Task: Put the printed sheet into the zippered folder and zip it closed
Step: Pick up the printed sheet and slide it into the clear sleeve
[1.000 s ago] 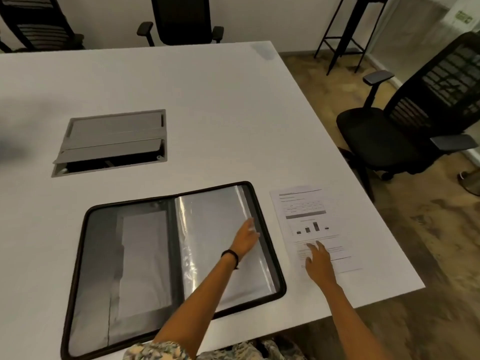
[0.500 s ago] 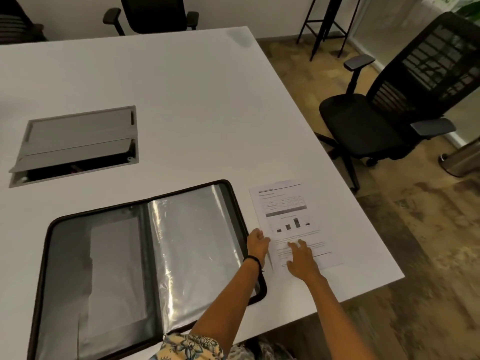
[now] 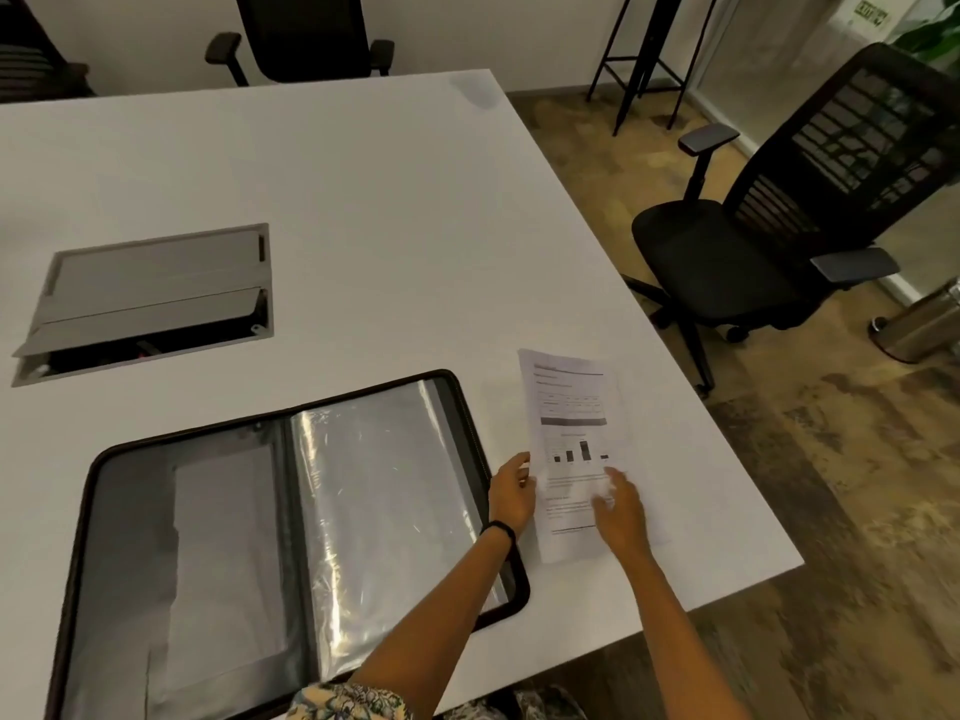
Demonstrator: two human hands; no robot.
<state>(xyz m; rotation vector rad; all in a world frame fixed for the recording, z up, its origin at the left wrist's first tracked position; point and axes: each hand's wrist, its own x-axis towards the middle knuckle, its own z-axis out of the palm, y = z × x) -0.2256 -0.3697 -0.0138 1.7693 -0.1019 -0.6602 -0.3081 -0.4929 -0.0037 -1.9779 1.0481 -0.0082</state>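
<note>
Left hand (image 3: 511,495) pinching closed; right hand (image 3: 621,514) flat, fingers spread; both arms outstretched.

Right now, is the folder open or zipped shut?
Open. The folder lies spread flat on the table, both inside halves and a shiny plastic sleeve showing.

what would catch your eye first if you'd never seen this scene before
Most likely the big black zippered folder, lying open near the front edge of the white table, its clear plastic sleeves shining. Just right of it, the left hand and right hand are on the printed sheet with its small bar chart. Farther back on the left, a grey hatch is set into the tabletop.
</note>
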